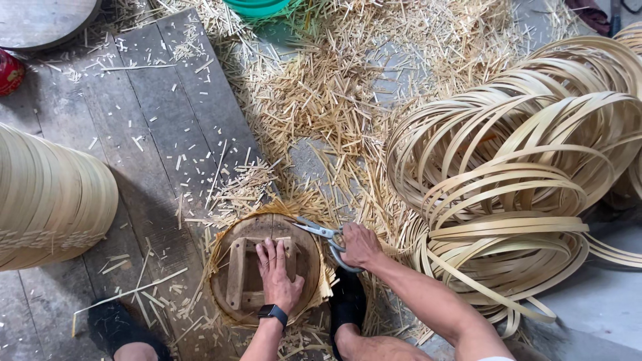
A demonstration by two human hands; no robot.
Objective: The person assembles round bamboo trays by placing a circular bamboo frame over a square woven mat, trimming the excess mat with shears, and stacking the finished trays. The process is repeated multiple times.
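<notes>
My left hand (277, 275), with a black watch on the wrist, presses flat on a round wooden form (227, 281) with a wooden crossbar. A woven bamboo basket edge (326, 284) sticks out around the form, its strip ends fraying outward. My right hand (359, 245) grips a pair of metal scissors (319, 231), whose blades point left at the strip ends by the form's upper right rim. The scissor blades are slightly apart.
A heap of coiled bamboo hoops (521, 167) fills the right side. A stack of woven baskets (47, 194) lies at the left. Cut bamboo scraps (321, 87) litter the wooden boards (154, 127) and floor. A green tub (257, 7) sits at the top. My black shoes (348, 304) flank the form.
</notes>
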